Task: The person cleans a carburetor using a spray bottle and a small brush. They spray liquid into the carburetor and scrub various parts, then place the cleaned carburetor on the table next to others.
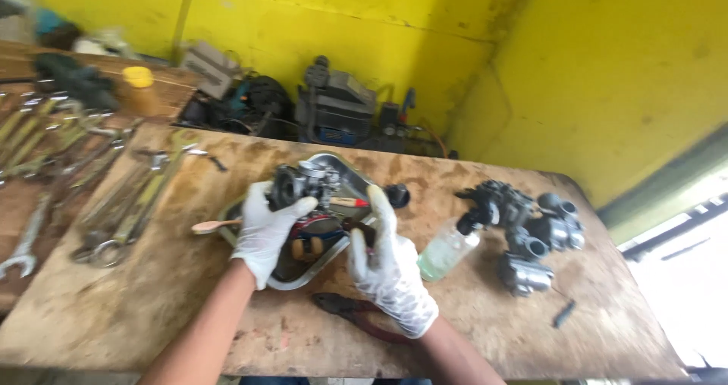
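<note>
Currently left hand (265, 230) clamped around carburetor (303, 184) over metal tray (353, 174); right hand (388, 267) pinching brush (350, 202); more carburetors (531, 237) untouched.

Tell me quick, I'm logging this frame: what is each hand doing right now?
Left hand: closed around a dark metal carburetor, held over the metal tray.
Right hand: partly curled above the tray's edge; what it grips cannot be told.

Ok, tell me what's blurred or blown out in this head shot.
Head view: daylight at the lower right edge is blown out to white; the wrenches at left are smeared by motion blur; the left hand on the carburetor and the right hand are soft, not sharp; yellow walls lit evenly.
</note>
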